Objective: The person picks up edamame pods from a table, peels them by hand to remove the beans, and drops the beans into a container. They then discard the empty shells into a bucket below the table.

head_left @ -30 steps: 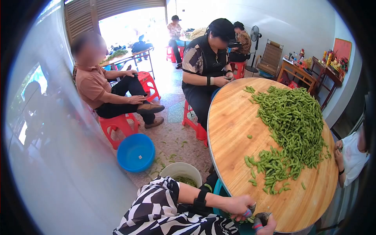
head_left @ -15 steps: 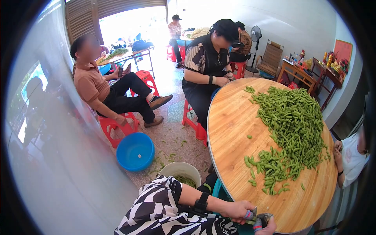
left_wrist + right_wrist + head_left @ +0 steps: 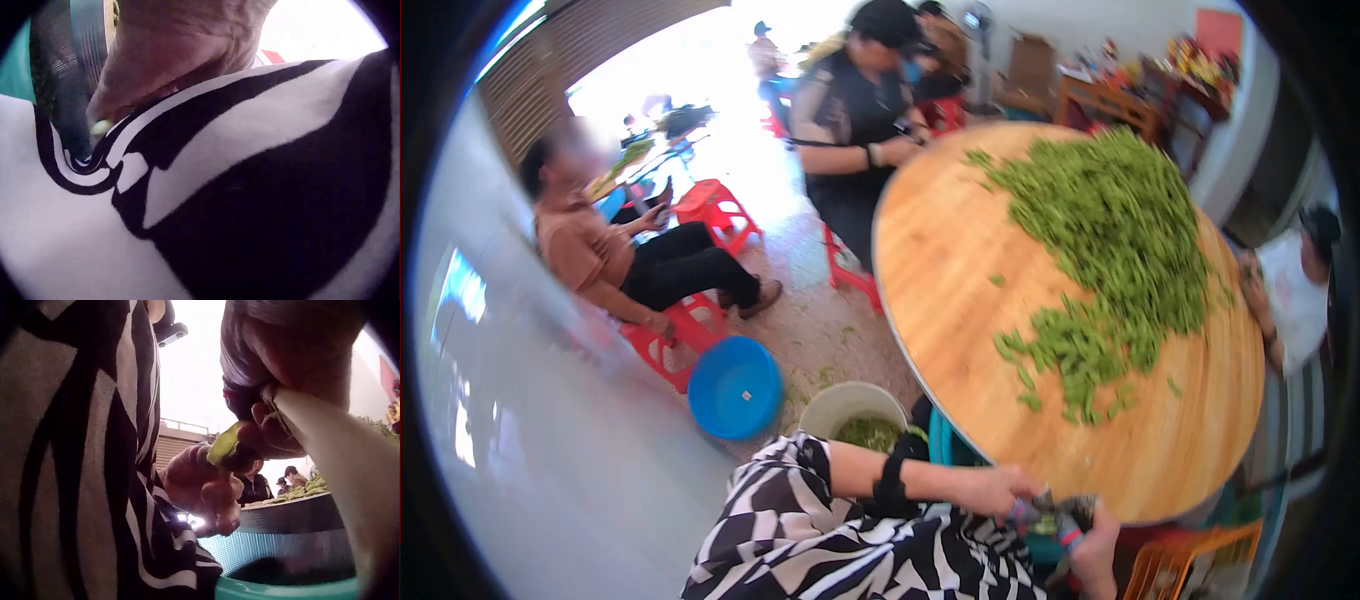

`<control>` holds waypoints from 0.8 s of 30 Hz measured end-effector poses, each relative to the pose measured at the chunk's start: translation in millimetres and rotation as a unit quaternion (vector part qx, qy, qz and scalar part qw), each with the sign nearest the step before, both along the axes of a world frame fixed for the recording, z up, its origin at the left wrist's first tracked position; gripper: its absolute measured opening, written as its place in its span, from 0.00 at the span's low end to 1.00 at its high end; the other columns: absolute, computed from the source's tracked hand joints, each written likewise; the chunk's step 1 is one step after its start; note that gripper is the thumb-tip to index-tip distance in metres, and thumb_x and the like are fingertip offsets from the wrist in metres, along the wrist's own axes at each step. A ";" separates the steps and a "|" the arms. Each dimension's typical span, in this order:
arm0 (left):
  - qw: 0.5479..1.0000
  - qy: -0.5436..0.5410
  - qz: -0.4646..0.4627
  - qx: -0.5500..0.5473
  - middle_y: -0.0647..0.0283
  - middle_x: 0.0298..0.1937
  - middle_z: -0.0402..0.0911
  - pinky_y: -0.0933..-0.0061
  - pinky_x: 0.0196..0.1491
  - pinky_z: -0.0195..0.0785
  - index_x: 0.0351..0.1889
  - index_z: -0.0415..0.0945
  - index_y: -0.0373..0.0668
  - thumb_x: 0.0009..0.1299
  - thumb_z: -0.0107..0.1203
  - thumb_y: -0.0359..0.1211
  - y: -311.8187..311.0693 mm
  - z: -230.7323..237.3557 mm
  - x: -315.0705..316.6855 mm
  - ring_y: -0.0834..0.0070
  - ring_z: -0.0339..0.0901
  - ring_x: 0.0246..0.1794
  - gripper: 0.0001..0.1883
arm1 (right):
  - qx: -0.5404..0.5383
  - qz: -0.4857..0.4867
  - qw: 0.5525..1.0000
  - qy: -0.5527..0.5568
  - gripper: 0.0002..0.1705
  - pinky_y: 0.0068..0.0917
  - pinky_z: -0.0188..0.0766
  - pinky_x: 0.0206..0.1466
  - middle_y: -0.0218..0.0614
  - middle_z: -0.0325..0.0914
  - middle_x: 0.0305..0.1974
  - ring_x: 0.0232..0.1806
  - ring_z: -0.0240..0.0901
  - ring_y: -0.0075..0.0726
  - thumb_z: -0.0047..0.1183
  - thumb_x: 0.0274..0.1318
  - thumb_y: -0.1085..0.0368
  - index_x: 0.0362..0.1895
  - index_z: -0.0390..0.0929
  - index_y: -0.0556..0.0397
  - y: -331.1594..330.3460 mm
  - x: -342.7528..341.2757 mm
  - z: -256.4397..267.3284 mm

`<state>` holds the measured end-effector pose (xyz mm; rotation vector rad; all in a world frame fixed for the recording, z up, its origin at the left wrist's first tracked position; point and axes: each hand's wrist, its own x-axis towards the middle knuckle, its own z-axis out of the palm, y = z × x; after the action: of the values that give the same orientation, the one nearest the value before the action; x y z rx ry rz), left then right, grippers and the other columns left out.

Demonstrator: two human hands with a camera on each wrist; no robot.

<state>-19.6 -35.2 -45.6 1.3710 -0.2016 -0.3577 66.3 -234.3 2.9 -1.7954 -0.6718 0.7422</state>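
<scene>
Over the lap, at the near edge of the round wooden table (image 3: 960,370), both hands meet. A green soybean pod (image 3: 224,445) shows between them in the right wrist view. My right hand (image 3: 1097,545) pinches it between curled thumb and fingers, and my left hand (image 3: 992,490) grips at its other end. Dark coverings wrap the thumbs. In the left wrist view the left hand (image 3: 181,50) lies close over black-and-white patterned cloth (image 3: 262,169), its fingertips hidden. A teal tub (image 3: 287,590) stands below the hands. A large heap of pods (image 3: 1110,220) covers the table's far right.
A whitish bucket (image 3: 855,398) with green scraps and a blue basin (image 3: 735,388) stand on the floor at left. One person (image 3: 590,250) sits on a red stool; others sit around the table. An orange basket (image 3: 1190,565) is at lower right.
The head view has swung right and down, blurring the scene and bringing the orange basket into sight. My hands stay together at the table's edge. The seated person at left has lowered the crossed leg.
</scene>
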 end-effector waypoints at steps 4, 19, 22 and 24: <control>0.969 -0.073 0.027 0.234 0.62 0.31 0.78 0.74 0.35 0.69 0.44 0.74 0.37 0.66 0.53 0.30 21.0 30.9 -10.4 0.79 0.72 0.30 0.11 | 0.006 0.065 0.998 -0.006 0.13 0.26 0.71 0.38 0.37 0.78 0.31 0.33 0.74 0.27 0.57 0.51 0.69 0.41 0.73 0.60 7.8 0.1 7.9; 0.720 -0.116 0.201 0.654 0.50 0.36 0.74 0.58 0.42 0.67 0.43 0.74 0.38 0.59 0.53 0.25 135.7 88.1 -34.5 0.52 0.73 0.39 0.13 | 0.175 0.093 0.950 0.241 0.15 0.20 0.69 0.34 0.38 0.76 0.31 0.29 0.72 0.24 0.44 0.64 0.65 0.51 0.67 0.61 21.8 7.7 2.6; 0.762 -0.147 0.214 0.593 0.48 0.37 0.72 0.58 0.41 0.66 0.42 0.72 0.39 0.61 0.54 0.26 133.7 68.6 21.1 0.51 0.72 0.39 0.11 | 0.164 0.101 0.952 0.237 0.21 0.18 0.65 0.22 0.42 0.76 0.30 0.22 0.69 0.24 0.39 0.68 0.56 0.52 0.65 0.62 20.6 10.4 2.5; 0.750 -0.143 0.218 0.608 0.48 0.37 0.71 0.57 0.40 0.66 0.40 0.71 0.38 0.61 0.54 0.27 127.3 61.7 41.5 0.50 0.72 0.38 0.10 | 0.190 0.066 0.944 0.264 0.25 0.16 0.57 0.16 0.40 0.74 0.27 0.18 0.64 0.22 0.34 0.69 0.51 0.55 0.64 0.61 22.0 9.5 -0.1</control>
<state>21.9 92.1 16.1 2.7130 0.1670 0.2104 75.8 -212.4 2.9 -1.1388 -0.5280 1.0533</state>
